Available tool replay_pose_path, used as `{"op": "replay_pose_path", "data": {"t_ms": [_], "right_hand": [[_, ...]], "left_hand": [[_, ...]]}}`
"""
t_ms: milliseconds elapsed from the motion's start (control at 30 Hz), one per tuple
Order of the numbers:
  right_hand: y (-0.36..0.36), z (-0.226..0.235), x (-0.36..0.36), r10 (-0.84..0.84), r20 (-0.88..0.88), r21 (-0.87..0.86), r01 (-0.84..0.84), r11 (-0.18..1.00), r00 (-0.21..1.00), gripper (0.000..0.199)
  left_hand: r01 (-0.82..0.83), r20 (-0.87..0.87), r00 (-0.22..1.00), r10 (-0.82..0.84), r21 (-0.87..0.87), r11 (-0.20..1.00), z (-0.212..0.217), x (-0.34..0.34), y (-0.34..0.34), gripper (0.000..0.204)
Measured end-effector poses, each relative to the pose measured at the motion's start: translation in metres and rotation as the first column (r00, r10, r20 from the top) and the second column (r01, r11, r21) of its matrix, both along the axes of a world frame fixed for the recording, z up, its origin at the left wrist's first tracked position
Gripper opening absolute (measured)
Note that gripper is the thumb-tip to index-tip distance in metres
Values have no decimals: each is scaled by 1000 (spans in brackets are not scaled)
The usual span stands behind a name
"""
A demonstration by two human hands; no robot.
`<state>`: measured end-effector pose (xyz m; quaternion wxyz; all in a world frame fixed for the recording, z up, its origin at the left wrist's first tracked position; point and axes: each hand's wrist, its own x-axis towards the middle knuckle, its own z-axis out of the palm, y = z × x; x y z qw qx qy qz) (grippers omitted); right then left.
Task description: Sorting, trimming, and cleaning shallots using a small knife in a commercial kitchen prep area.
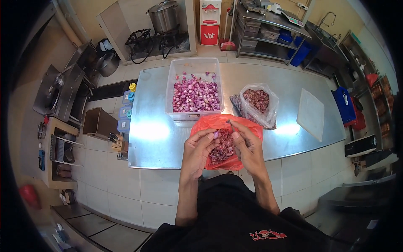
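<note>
Left fingers (205,141) pinch 1 purple shallot (216,135) at their tips, right fingers (246,130) hold a thin dark tool (229,122), red bag (199,124) beneath both; shallot probably light, firm, slightly slippery, best gripped by its rounded sides.

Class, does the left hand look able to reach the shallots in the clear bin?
Probably yes: the bin is open and nearby, nothing covering the shallots, though the left hand holds a purple bulb.

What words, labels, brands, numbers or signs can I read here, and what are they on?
Tall red and white water dispenser: large white lettering, legible, but I don't copy brand wording.
Black fabric shirt: red emblem, no wording I can make out.
Anything else: too small or blurred.
</note>
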<state>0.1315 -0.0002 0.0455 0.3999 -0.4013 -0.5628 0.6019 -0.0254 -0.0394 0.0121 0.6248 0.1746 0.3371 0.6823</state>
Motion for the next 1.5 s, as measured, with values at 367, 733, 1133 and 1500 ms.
{"op": "replay_pose_path", "data": {"t_ms": [367, 733, 1133, 1500], "right_hand": [[15, -45, 13, -78, 325, 82, 54, 995, 942, 29], [37, -70, 15, -101, 288, 1, 105, 994, 952, 20], [95, -97, 57, -305, 323, 92, 292, 952, 896, 27], [96, -82, 99, -513, 71, -99, 518, 850, 856, 18]], "left_hand": [[-147, -369, 921, 123, -39, 988, -17, 5, 20, 25], [-361, -736, 619, 275, 45, 932, -74, -11, 103, 18], [31, -958, 261, 119, 131, 991, -89, 42, 185, 22], [467, -980, -169, 102, 11, 884, -203, 154, 305, 25]]}}
